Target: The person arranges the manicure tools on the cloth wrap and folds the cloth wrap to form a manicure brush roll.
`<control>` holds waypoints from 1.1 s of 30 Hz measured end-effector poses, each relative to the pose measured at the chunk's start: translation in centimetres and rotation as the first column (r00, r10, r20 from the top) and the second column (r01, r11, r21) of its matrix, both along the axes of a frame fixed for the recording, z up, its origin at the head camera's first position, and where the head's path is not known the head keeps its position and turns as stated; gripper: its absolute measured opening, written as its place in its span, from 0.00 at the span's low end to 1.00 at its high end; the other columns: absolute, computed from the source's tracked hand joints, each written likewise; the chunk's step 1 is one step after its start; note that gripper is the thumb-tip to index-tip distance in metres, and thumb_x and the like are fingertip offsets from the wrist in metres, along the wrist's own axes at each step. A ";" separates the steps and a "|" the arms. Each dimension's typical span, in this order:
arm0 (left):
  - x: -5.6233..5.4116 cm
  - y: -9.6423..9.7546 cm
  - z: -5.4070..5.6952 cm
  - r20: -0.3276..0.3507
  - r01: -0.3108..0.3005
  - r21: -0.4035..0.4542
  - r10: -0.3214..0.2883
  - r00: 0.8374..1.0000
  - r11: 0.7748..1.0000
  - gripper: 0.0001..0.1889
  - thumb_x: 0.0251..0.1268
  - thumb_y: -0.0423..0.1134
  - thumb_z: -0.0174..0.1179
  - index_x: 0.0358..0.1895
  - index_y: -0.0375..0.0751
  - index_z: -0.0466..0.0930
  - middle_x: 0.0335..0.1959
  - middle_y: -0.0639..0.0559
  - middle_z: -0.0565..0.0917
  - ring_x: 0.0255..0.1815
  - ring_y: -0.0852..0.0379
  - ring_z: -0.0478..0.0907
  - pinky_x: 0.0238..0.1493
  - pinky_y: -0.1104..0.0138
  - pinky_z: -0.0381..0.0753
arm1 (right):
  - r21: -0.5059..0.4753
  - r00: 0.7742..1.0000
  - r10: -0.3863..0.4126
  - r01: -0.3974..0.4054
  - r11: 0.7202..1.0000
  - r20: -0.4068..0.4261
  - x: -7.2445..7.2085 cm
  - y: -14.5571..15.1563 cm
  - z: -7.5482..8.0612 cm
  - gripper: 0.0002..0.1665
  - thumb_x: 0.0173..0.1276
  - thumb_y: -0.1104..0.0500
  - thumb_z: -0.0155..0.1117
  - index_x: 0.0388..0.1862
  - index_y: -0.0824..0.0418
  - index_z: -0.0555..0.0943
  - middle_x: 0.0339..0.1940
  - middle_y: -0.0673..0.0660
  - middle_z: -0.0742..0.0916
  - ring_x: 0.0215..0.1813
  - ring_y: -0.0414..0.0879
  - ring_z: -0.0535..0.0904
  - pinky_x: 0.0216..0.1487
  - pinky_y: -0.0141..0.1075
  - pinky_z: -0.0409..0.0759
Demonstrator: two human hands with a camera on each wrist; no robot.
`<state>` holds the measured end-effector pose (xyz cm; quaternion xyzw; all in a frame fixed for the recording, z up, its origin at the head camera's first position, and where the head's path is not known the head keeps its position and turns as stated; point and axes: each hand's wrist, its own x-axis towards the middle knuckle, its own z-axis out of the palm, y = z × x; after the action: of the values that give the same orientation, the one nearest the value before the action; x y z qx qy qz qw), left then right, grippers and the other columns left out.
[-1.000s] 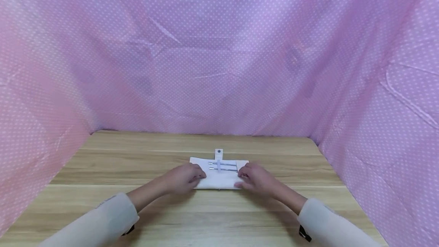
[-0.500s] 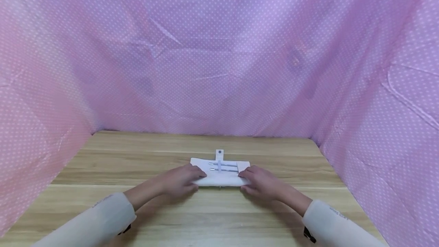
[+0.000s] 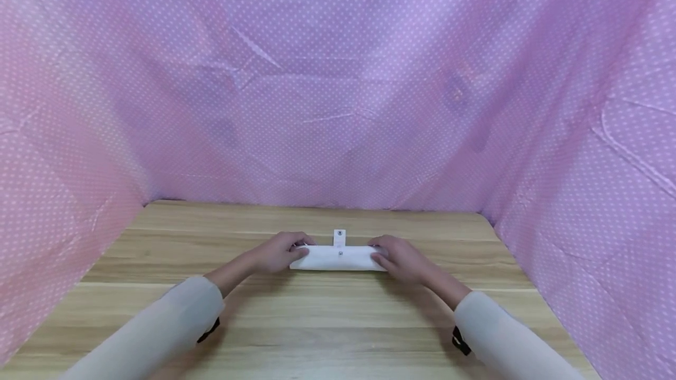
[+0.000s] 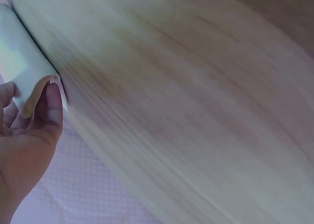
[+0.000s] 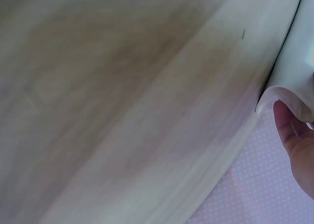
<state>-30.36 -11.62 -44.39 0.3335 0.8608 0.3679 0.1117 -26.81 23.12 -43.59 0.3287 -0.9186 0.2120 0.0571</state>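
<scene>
A white roll-up case lies folded over on the table, its front flap curved up and across the middle. The strap with a metal snap sticks out behind it, and a second snap shows on the flap. At the left end my left hand grips the folded edge, thumb on top and fingers inside the fold, as the left wrist view also shows. My right hand holds the right end the same way; the right wrist view cuts most of it off. The thin metal tools inside are hidden.
The case rests on a wood-grain table. Pink dotted cloth hangs around its back and sides. Light sleeves cover both forearms.
Both hands have lifted the case's near edge and folded it away from me over the middle. The metal tools, visible before, are now covered, and the flap's snap faces up.
</scene>
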 end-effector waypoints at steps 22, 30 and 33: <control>-2.4 0.9 -0.8 -0.059 -0.176 -0.091 0.171 0.984 0.980 0.09 0.74 0.36 0.62 0.49 0.35 0.87 0.44 0.50 0.87 0.46 0.54 0.81 0.53 0.57 0.81 | -0.046 0.970 -0.089 0.102 0.994 0.227 -3.1 -0.1 -1.1 0.12 0.78 0.60 0.61 0.54 0.61 0.85 0.52 0.56 0.88 0.56 0.51 0.82 0.59 0.49 0.79; -2.3 1.1 -0.7 -0.067 -0.215 -0.132 0.208 0.976 0.968 0.05 0.71 0.34 0.65 0.43 0.37 0.88 0.39 0.52 0.86 0.41 0.57 0.80 0.49 0.60 0.81 | -0.036 0.950 -0.129 0.145 0.989 0.284 -3.5 0.0 -1.1 0.11 0.77 0.58 0.62 0.53 0.56 0.86 0.44 0.49 0.87 0.44 0.41 0.79 0.49 0.41 0.78; -2.4 1.1 -0.9 -0.061 -0.220 -0.129 0.214 0.975 0.967 0.05 0.70 0.35 0.66 0.43 0.38 0.88 0.37 0.53 0.85 0.40 0.57 0.79 0.49 0.60 0.80 | -0.043 0.951 -0.114 0.132 0.990 0.288 -3.5 0.0 -1.2 0.10 0.77 0.59 0.62 0.52 0.57 0.86 0.43 0.50 0.87 0.44 0.42 0.79 0.49 0.42 0.78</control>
<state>-32.71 -10.47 -45.27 0.2374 0.9174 0.3110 0.0732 -30.33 23.17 -44.76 0.2351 -0.9288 0.2815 -0.0523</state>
